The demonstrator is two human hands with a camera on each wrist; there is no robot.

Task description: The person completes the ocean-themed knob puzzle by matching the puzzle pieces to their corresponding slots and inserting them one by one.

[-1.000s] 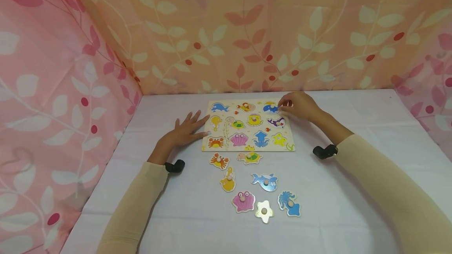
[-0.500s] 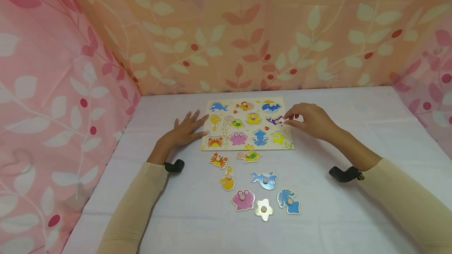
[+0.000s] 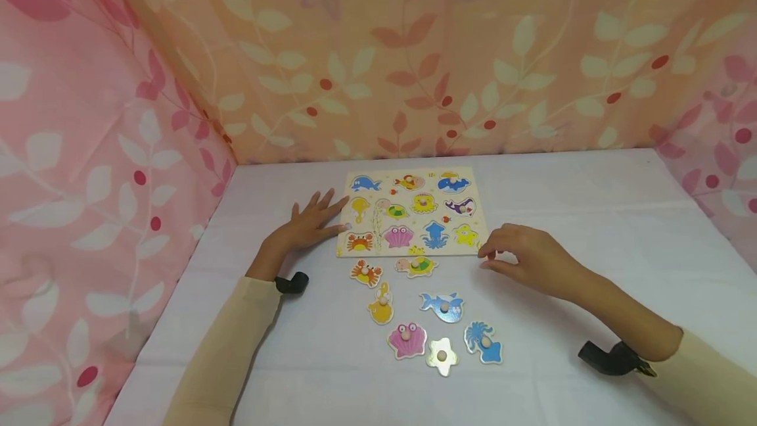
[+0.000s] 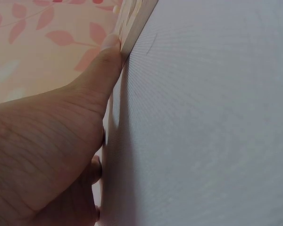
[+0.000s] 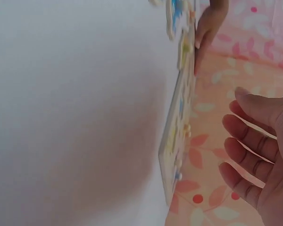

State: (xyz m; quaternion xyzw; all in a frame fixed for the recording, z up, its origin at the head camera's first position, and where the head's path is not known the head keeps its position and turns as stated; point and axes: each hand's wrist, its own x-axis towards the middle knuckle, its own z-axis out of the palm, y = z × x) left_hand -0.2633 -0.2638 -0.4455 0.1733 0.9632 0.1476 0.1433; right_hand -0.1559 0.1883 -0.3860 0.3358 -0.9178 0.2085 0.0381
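A sea-animal puzzle board [image 3: 378, 223] lies on the white cloth. Knobbed pieces sit in it: a fish [image 3: 409, 181], a blue whale [image 3: 453, 183], an octopus [image 3: 423, 203] and a purple orca-like piece [image 3: 460, 207]. My left hand [image 3: 309, 222] lies spread flat beside the board, its thumb on the left edge; the left wrist view shows the thumb [image 4: 100, 66] against the board's side. At the board's lower right corner hovers my right hand [image 3: 529, 258], fingers loosely bent with nothing between them. In the right wrist view those fingers [image 5: 245, 155] are apart from the board.
Loose knobbed pieces lie in front of the board: a crab [image 3: 359, 274], a turtle [image 3: 423, 268], a seahorse [image 3: 380, 312], a blue whale-like piece [image 3: 454, 311], a pink shell [image 3: 414, 347], a shiny star [image 3: 441, 369] and a squid [image 3: 491, 354]. A floral curtain [image 3: 355, 51] hangs behind.
My right hand has moved from the whale at the board's upper right, past the orca-like piece, down to the lower right corner. My left hand has stayed in place.
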